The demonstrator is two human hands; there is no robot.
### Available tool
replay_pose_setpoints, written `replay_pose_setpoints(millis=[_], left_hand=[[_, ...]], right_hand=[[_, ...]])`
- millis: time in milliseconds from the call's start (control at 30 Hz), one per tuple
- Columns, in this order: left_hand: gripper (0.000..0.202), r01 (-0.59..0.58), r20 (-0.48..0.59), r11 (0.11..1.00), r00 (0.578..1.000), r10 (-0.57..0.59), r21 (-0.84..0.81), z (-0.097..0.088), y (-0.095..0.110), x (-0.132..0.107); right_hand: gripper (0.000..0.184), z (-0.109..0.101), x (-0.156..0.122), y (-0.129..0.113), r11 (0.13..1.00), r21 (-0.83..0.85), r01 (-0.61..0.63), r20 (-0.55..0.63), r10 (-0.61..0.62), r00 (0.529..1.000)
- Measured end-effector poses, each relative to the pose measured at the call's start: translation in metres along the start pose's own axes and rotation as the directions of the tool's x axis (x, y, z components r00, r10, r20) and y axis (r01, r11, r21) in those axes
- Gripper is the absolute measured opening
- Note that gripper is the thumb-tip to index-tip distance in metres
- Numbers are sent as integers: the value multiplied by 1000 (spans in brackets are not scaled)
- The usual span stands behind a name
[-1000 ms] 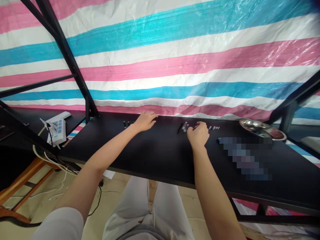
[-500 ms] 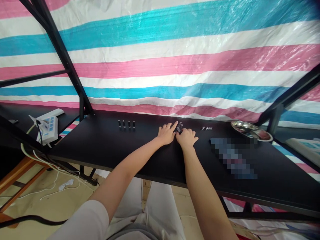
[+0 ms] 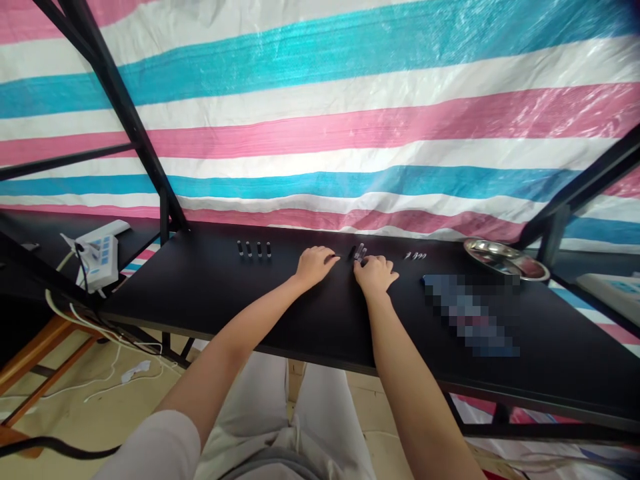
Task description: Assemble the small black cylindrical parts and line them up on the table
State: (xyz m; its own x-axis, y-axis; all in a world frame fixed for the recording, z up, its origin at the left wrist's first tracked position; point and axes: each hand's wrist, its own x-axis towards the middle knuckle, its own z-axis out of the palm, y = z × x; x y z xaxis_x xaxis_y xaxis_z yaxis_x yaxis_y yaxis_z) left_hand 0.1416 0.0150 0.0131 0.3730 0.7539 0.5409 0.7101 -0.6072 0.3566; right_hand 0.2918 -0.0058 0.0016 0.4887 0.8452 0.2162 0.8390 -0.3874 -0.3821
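My left hand [image 3: 314, 265] is just above the black tabletop with its fingers bent and the thumb close to the fingertips. A small dark bit shows at the pinch, too small to name. To its right, my right hand [image 3: 376, 275] rests at a little cluster of clear-and-black tubes [image 3: 360, 251], thumb and forefinger closed at their near end; its other fingers curl to the right. Further left, a row of several small black tubes with pale ends [image 3: 255, 249] stands on the table. Several tiny shiny pieces [image 3: 416, 256] lie right of my right hand.
A round steel dish [image 3: 506, 260] is at the back right of the black table [image 3: 210, 287]. In front of it a blurred-out flat item [image 3: 467, 317] lies. A white power strip [image 3: 100, 257] with cables sits at left. Black frame bars and a striped sheet [image 3: 320, 120] stand behind.
My left hand has moved left, away from the tube cluster, and its fingers have drawn together from a spread pose. My right hand stays at the cluster.
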Motion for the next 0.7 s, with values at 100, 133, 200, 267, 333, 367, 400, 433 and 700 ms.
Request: replay_pose_setpoints(millis=[100,133,200,267,333,367,400,433,700], left_hand=[[23,30,-86,996,996,-37,-86,-22,-15,-16],[23,32,-112,993,993,-45,-114,-28,-20,-21],[22,47,-153,986,986,-72,-162,-36,-30,-32],[18,84,-170,975,978,-120,-203,-39,-37,-40],[14,124,-173,961,970,-169,-246,-39,-42,-46],[14,139,-172,955,967,-188,-264,-38,-42,-47],[15,151,-168,950,965,-202,-275,-38,-42,-47],[16,160,-161,947,964,-210,-277,-38,-42,-47],[16,186,-90,952,973,-212,-242,-43,-32,-49]], right_hand=[[36,1,1,0,1000,3,-11,12,11,1000],[36,2,2,0,1000,6,-12,11,11,1000],[36,5,3,1,1000,12,-11,0,11,1000],[36,8,4,2,1000,21,-5,-18,5,1000],[36,10,5,4,1000,32,0,-35,1,999],[37,12,6,4,999,37,1,-41,0,999],[36,13,6,5,999,42,0,-48,2,999],[36,14,7,5,999,46,-2,-53,4,999],[32,18,8,6,998,55,5,-68,-2,998]])
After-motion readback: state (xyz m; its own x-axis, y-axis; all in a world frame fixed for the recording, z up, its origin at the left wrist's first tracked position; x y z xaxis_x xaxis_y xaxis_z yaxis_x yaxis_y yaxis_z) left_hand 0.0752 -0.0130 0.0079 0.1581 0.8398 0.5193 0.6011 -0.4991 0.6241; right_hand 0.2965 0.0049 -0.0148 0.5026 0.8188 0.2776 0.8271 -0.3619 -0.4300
